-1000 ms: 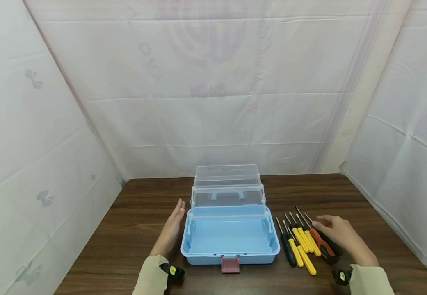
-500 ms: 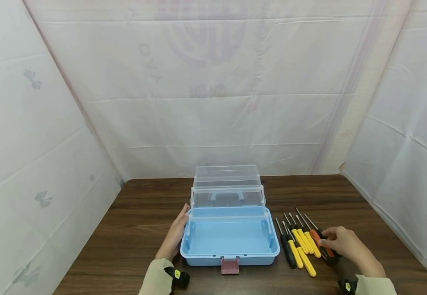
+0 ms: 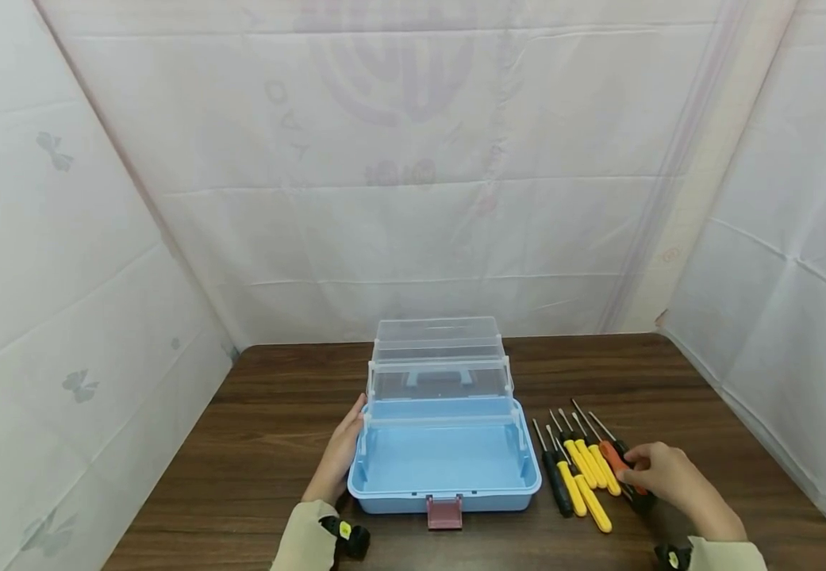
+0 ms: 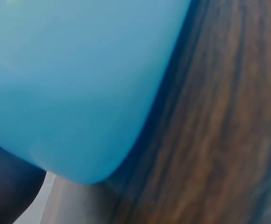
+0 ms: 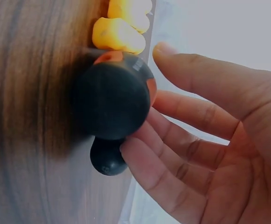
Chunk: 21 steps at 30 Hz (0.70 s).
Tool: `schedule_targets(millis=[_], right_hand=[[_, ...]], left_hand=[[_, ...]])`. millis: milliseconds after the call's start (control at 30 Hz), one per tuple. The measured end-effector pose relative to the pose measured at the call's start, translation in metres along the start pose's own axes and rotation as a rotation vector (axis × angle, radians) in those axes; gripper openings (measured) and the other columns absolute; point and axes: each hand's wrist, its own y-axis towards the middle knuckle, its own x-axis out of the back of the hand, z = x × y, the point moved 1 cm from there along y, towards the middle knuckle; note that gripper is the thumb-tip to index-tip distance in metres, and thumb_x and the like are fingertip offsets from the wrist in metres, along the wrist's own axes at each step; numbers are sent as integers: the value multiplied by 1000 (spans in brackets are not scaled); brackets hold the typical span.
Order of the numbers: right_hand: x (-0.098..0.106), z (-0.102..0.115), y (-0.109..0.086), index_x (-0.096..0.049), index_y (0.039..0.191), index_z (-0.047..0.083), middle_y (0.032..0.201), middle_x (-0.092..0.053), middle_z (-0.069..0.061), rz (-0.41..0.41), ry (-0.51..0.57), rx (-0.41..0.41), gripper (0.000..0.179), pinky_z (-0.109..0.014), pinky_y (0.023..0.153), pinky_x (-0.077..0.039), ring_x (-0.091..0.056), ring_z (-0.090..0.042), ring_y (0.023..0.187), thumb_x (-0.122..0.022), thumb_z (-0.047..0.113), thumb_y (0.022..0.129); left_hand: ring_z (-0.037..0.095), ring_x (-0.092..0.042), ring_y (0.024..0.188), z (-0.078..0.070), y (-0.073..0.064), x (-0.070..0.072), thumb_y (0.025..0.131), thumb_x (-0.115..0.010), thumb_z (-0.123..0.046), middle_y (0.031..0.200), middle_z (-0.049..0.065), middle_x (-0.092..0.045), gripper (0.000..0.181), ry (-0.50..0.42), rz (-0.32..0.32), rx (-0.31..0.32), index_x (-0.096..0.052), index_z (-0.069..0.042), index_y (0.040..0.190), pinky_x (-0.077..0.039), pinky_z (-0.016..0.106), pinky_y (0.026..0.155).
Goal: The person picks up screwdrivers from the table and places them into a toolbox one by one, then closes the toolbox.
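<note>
A light blue plastic toolbox stands with its clear lid raised. My left hand rests along its left side, fingers fairly straight; in the left wrist view the blue wall fills much of the picture. My right hand is at the right end of a group of screwdrivers. Its fingers touch an orange-and-black screwdriver, while the thumb appears slightly apart from the handle. Below it in the right wrist view lies a black-handled screwdriver, by a fingertip. Both screwdrivers appear to lie on the table.
Several yellow-handled screwdrivers and a black-handled one at the left end of the group lie right of the box. A reddish latch hangs at the box front. White sheeting encloses the dark wooden table.
My left hand has moved right, from beside the box to its side wall. My right hand has come down and toward me, over the orange-and-black screwdriver's handle.
</note>
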Motion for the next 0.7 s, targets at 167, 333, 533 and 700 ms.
schedule_targets(millis=[167, 333, 533, 700], right_hand=[[-3, 1, 0, -65, 104, -12, 85, -69, -6, -14, -32, -4, 45, -39, 64, -54, -62, -17, 75, -74, 26, 83], [-5, 0, -1, -66, 101, -12, 86, -70, -8, -33, -38, -1, 45, -40, 66, -54, -64, -21, 78, -75, 27, 81], [-7, 1, -1, -66, 103, -12, 85, -70, -9, -32, -50, -6, 48, -40, 65, -53, -62, -18, 76, -76, 29, 81], [-9, 2, 0, -65, 105, -12, 88, -69, -12, -20, -83, -43, 49, -40, 64, -52, -58, -18, 74, -75, 30, 82]], left_hand=[[37, -6, 148, 0, 0, -1, 105, -29, -33, 162, 10, -12, 53, -7, 0, -4, -17, -18, 155, -11, 59, 116], [38, -7, 148, 1, 0, -1, 105, -29, -34, 162, 11, -12, 54, -5, -6, 2, -17, -18, 155, -13, 60, 115], [38, -7, 148, 2, 2, -1, 105, -29, -33, 162, 11, -12, 54, -5, -11, 3, -18, -17, 155, -12, 60, 115], [39, -8, 148, 3, 1, -1, 105, -29, -33, 162, 12, -12, 54, 0, -8, 4, -17, -17, 155, -13, 60, 115]])
